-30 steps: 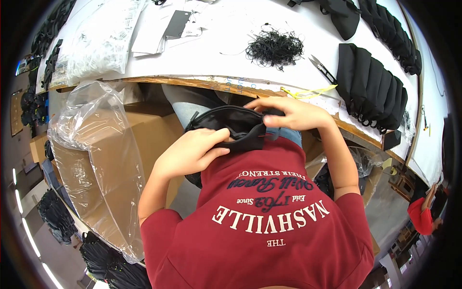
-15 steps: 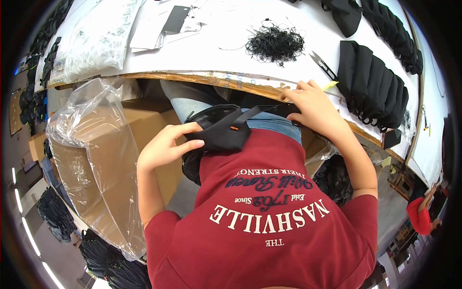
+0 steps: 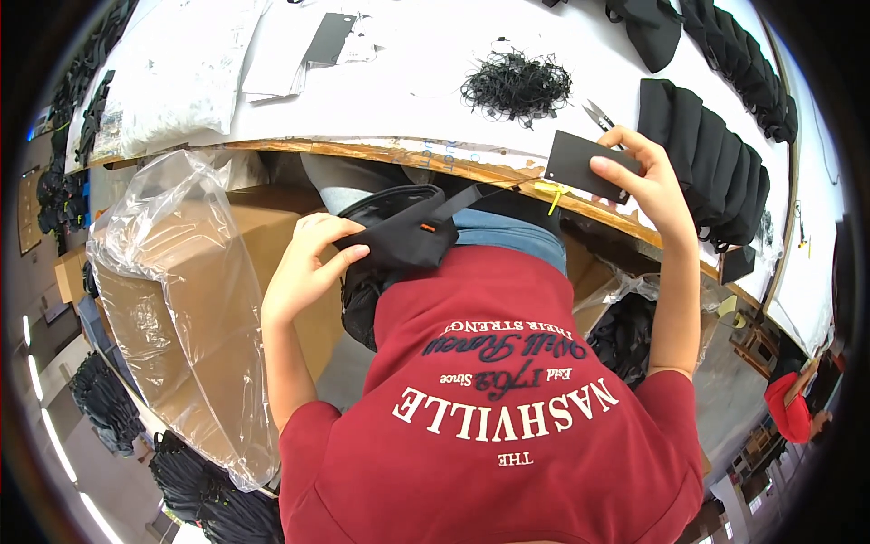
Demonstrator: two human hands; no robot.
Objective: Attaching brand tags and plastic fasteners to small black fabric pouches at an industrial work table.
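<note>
My left hand (image 3: pixel 313 263) pinches the left end of a small black zip pouch (image 3: pixel 403 234) resting at my lap. The pouch's top gapes, and a small orange label shows on its front. A black strap end (image 3: pixel 458 201) and a thin dark string run from it toward the table edge. My right hand (image 3: pixel 648 181) grips a flat black hang tag (image 3: pixel 580 163) between thumb and fingers, just above the table edge. Below the tag, a bright yellow strip (image 3: pixel 551 192) lies at the edge. Fingers of the right hand partly cover the tag's right side.
On the white table (image 3: pixel 408 91) lie a heap of black string loops (image 3: pixel 517 84), thread snips (image 3: pixel 598 115), a row of black pouches (image 3: pixel 702 154), a stack of tags (image 3: pixel 331 38) and clear plastic bags (image 3: pixel 186 72). A plastic-lined cardboard box (image 3: pixel 190 299) stands at my left.
My right hand has risen to the right and turned, bringing the black hang tag into full view. The pouch has shifted slightly left and its opening shows more.
</note>
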